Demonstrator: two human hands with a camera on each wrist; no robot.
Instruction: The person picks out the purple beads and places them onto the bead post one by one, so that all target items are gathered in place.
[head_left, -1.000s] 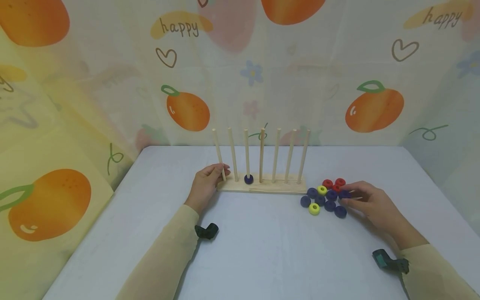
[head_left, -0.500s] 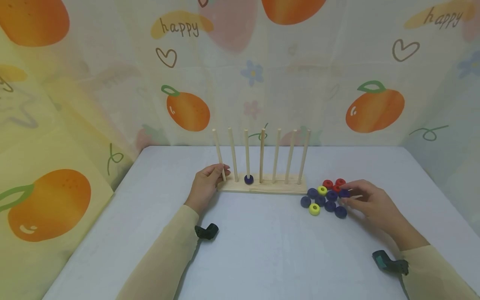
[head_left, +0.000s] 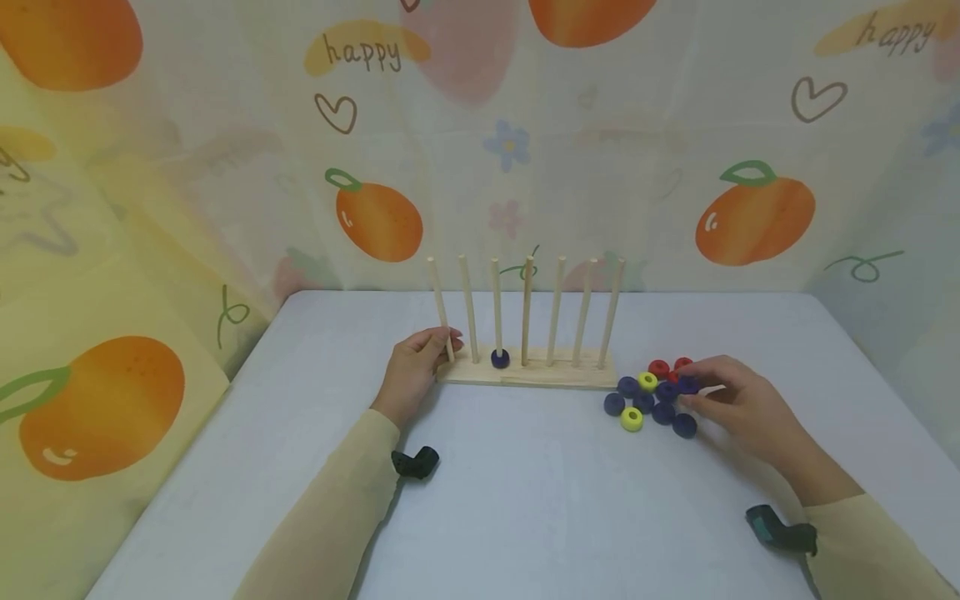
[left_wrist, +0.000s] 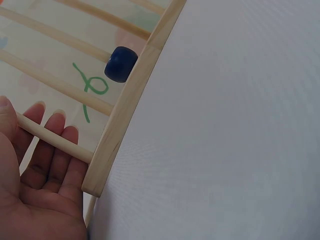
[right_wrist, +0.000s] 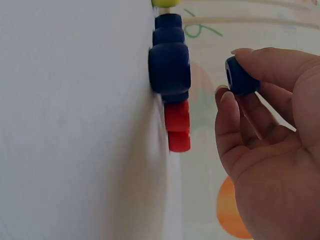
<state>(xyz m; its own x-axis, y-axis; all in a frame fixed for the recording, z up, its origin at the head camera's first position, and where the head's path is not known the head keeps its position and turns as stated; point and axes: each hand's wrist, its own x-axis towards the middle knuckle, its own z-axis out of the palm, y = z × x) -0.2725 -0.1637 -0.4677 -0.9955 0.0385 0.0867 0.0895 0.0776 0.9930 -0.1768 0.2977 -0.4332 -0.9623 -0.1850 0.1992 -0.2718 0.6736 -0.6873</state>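
A wooden rack with a flat base [head_left: 558, 378] and a row of upright pegs stands mid-table. My left hand [head_left: 408, 367] grips its leftmost peg [left_wrist: 55, 139] low down, thumb on one side and fingers behind. One dark blue bead [head_left: 500, 359] sits at the bottom of the third peg from the left; the other pegs carry none. To the right of the rack, my right hand [head_left: 738, 400] pinches a blue bead [right_wrist: 242, 77] between thumb and fingers. In the right wrist view that bead is off the table, its hole showing at one side.
Loose beads lie close together at the rack's right end: several blue ones [head_left: 684, 426], yellow ones [head_left: 632, 418] and red ones [head_left: 658, 368], the reds partly behind my right fingers. A white cloth covers the table [head_left: 525, 492]. A printed curtain [head_left: 600, 167] hangs behind it.
My right hand has risen slightly with the blue bead and covers more of the red beads. The left hand stays on the peg; the head view has shifted a little.
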